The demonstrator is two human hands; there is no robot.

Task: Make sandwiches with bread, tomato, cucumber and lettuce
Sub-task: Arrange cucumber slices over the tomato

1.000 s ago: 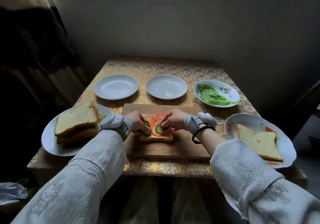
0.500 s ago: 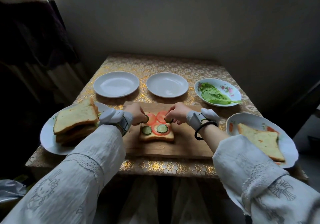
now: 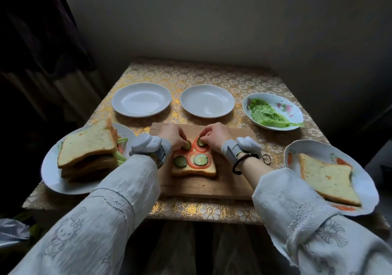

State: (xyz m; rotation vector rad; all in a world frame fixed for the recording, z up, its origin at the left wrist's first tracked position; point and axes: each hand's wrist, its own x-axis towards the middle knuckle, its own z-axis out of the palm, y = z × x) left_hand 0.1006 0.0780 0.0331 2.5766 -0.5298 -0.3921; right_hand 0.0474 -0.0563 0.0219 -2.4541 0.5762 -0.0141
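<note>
— Dim room, gold-patterned counter (image 3: 212, 77). Where's the bread?

— The open slice (image 3: 193, 164) lies on the board (image 3: 222, 185), straight ahead between my hands. Left hand (image 3: 172, 135) and right hand (image 3: 215, 135) each pinch a cucumber round onto its far tomatoes.

— Anything hidden?

— Fingertips cover the far edge.

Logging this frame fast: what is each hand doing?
Left hand: pinching a cucumber slice.
Right hand: pinching another cucumber slice.
</note>
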